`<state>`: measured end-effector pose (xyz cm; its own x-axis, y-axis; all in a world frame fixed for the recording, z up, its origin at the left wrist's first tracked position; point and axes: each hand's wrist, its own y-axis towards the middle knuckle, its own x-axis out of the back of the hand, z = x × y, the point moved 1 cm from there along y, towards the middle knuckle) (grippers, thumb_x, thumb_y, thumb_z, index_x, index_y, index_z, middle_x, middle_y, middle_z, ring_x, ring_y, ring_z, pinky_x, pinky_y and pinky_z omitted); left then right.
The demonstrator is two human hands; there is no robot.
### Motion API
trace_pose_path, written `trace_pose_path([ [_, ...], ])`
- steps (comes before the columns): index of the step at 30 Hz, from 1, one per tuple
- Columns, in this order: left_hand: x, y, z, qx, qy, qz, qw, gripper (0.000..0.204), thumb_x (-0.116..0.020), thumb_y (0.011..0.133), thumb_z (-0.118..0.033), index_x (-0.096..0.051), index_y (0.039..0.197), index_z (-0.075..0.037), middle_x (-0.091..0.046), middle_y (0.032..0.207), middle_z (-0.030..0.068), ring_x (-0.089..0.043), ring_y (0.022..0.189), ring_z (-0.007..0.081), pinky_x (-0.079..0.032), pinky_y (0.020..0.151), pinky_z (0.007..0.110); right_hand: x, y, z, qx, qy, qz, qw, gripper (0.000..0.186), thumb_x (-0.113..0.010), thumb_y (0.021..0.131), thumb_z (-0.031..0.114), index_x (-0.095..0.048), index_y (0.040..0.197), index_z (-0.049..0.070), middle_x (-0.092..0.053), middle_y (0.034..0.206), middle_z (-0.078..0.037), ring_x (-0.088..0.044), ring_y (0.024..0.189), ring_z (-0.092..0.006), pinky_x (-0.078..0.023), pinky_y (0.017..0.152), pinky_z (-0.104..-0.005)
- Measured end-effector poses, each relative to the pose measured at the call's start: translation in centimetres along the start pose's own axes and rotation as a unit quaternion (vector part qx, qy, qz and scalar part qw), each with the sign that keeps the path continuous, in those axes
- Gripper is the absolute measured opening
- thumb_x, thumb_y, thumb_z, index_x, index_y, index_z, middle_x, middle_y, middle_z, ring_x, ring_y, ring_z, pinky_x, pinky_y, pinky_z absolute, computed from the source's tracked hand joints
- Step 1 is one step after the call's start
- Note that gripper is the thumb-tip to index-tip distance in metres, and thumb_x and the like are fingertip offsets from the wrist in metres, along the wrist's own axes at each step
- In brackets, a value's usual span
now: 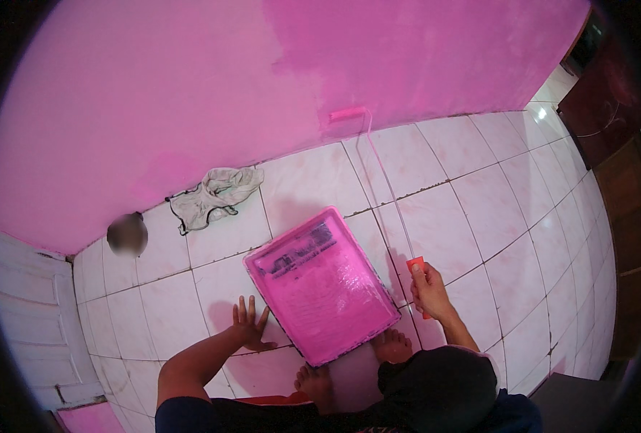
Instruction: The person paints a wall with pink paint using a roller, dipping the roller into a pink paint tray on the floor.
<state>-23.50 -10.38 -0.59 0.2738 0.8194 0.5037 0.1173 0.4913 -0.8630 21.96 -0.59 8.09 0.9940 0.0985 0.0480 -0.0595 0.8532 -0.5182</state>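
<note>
My right hand is closed around the orange handle of a paint roller. Its long thin rod reaches away from me, and the pink roller head is at the foot of the pink wall. Between my hands lies a large paint tray coated in bright pink paint, with a dark smeared patch near its far end. My left hand is beside the tray's left edge, fingers spread, holding nothing. Whether it touches the floor I cannot tell.
A crumpled pale cloth with dark edging lies on the tiled floor by the wall. Left of it is a dark round thing, blurred. A white panelled door stands at far left; brown furniture lines the right. My bare feet flank the tray's near end.
</note>
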Motion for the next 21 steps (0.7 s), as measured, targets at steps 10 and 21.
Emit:
trace_pose_path([
  [10,0.0,0.0,0.0,0.008,0.006,0.020,1.000,0.124,-0.046,0.075,-0.089,0.007,0.160,-0.015,0.019,0.159,0.0332,0.025,0.141,0.0581,0.006,0.112,0.068,1.7,-3.3,6.5,0.045,-0.030,-0.014,0.998,0.035,-0.046,0.106,0.040,-0.048,0.099,0.006,-0.045,0.061,0.001,-0.039,0.039,-0.0072,-0.031,0.033,-0.0258],
  [21,-0.2,0.2,0.0,-0.001,0.000,0.007,1.000,0.124,-0.046,0.075,-0.089,0.008,0.160,-0.016,0.022,0.158,0.0330,0.028,0.140,0.0572,0.007,0.111,0.069,1.4,1.8,-1.9,0.042,-0.001,-0.009,0.999,0.037,-0.047,0.105,0.043,-0.051,0.099,0.007,-0.046,0.063,0.002,-0.039,0.042,-0.0064,-0.031,0.035,-0.0262],
])
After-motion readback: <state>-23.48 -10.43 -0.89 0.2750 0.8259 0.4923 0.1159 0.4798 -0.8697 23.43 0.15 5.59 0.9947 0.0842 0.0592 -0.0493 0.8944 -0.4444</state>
